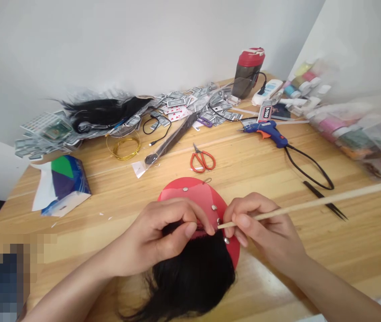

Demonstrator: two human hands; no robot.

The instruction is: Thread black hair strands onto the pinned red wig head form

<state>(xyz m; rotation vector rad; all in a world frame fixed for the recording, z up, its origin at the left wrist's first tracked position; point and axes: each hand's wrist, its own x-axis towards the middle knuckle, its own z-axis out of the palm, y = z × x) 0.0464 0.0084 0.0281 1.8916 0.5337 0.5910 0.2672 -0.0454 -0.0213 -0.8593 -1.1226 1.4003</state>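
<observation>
A red dome-shaped form (197, 194) studded with metal pins sits on the wooden table (260, 170) near the front. Black hair (193, 277) covers its near side. My left hand (163, 235) is closed in a pinch on the hair at the dome's edge. My right hand (260, 228) is closed around a long thin wooden stick (311, 203), whose tip touches the dome next to my left fingertips. The stick runs out to the right edge of the view.
Red scissors (203, 160), a blue glue gun (267, 130) with its black cord, a coil of gold wire (125, 146), black tweezers (326, 200), a hair bundle (103, 112), scattered playing cards (177, 109), a red-lidded bottle (249, 71), a colourful packet (64, 183), and clear boxes at right.
</observation>
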